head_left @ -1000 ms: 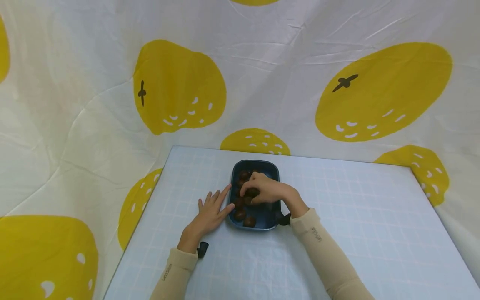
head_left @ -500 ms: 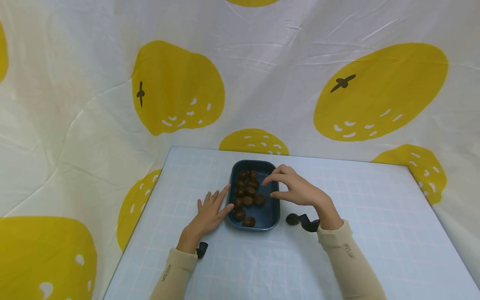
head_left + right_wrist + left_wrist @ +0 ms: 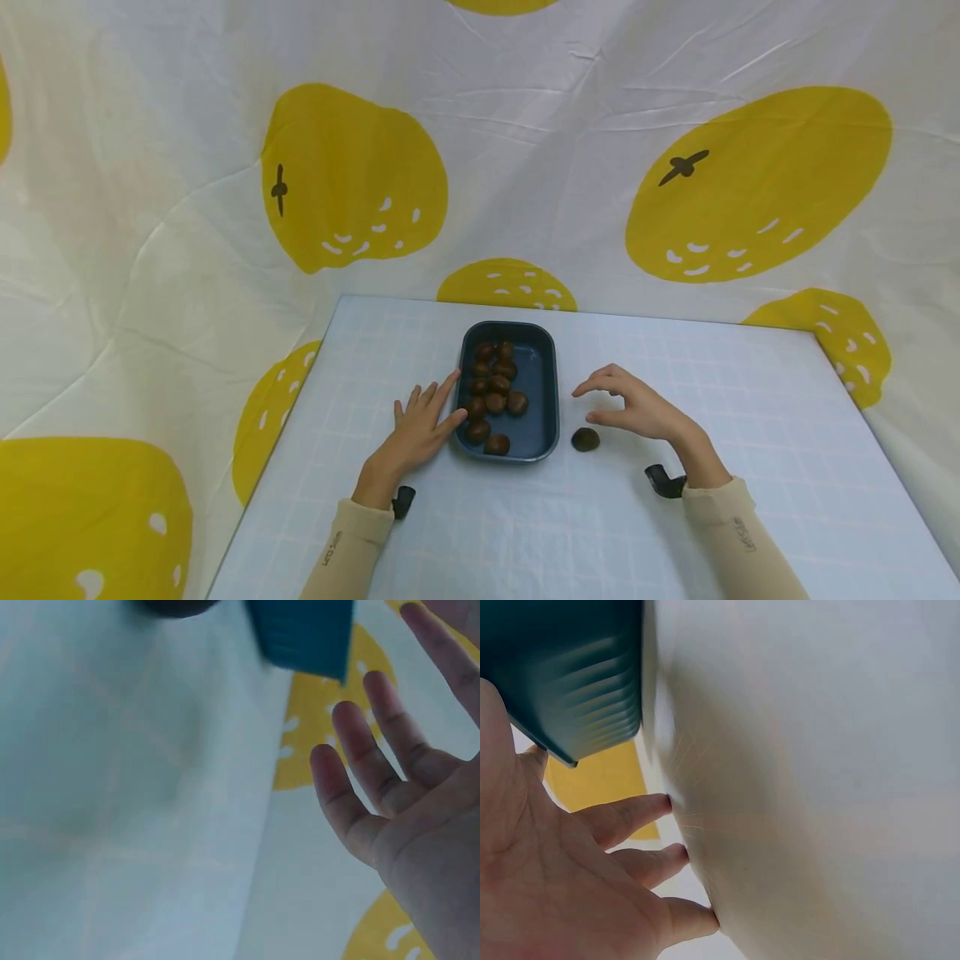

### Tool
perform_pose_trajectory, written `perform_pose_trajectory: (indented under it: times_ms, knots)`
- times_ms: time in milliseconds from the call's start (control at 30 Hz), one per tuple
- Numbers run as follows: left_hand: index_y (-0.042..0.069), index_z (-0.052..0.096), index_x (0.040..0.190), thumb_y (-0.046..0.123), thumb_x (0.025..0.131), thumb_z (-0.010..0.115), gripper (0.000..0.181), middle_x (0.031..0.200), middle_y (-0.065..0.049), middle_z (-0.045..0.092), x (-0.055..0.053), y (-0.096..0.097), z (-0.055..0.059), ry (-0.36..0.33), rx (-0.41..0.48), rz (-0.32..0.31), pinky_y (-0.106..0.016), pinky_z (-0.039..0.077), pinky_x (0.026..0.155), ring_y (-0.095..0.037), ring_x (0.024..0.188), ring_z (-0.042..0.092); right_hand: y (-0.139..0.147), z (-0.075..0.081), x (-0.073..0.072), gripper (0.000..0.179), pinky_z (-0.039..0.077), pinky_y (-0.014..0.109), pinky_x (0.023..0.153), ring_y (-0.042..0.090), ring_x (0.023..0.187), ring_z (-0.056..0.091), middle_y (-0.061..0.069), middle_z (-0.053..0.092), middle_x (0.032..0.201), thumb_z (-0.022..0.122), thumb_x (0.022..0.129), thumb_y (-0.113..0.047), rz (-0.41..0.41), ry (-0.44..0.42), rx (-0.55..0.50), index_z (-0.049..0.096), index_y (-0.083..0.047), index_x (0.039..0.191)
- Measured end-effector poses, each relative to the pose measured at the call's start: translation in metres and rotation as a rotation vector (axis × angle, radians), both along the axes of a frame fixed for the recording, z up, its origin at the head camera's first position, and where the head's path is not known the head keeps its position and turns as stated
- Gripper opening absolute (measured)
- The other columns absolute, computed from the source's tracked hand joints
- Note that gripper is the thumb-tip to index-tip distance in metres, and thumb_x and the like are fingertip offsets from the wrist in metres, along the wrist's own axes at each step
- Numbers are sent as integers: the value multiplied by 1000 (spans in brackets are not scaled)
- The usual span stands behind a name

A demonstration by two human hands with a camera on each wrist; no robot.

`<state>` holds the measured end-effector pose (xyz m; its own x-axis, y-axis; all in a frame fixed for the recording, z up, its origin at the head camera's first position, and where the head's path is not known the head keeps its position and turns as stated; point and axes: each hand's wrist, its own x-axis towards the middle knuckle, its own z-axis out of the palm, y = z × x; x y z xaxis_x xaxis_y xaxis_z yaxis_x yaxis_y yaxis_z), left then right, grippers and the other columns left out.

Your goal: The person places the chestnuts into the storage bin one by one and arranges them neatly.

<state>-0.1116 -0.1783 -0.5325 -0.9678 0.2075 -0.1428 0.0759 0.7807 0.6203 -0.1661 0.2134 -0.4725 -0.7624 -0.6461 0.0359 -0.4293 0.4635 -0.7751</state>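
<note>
A dark blue tray lies on the table with several glossy brown chestnuts along its left side and front. My left hand rests with spread, straight fingers at the tray's left rim, thumb and index tips right at the edge. In the left wrist view, the other fingertips touch the tabletop beside the ribbed tray wall. My right hand hovers right of the tray, fingers loosely bent and nothing between them. Just below its thumb, a darker round piece, dull greenish brown, lies alone on the table.
The table wears a pale checked cover. A white curtain printed with large yellow fruit hangs behind and to the left. Black wrist pieces stick out by both cuffs.
My right hand was down in the tray pinching a chestnut; it has let go, lifted out and moved right, uncovering the dark piece on the table. The left hand stays put.
</note>
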Motion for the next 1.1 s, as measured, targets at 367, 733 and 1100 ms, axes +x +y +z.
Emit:
perform_pose_trajectory:
  times_ms: [367,733,1100]
  knots:
    - [49,6,158,65,101,37,67,162,-19,22,1,0,-1,3,3,-4,-73,-6,108,-47,148,5,15,-44,5,45,39,54,96,26,117,46,-1,57,123,85,81,-17,21,-27,94,71,-17,123]
    - [49,7,158,65,101,37,67,162,-20,23,0,-1,-1,13,10,0,-73,-6,108,-48,148,5,11,-53,11,43,38,48,89,27,110,44,2,55,116,91,72,-18,20,119,167,74,-22,111]
    - [50,6,158,65,101,37,67,162,-20,22,0,-1,-1,16,14,-5,-73,-7,108,-48,148,5,7,-53,12,39,37,50,88,30,110,43,4,53,118,92,71,-20,-31,124,221,74,-28,105]
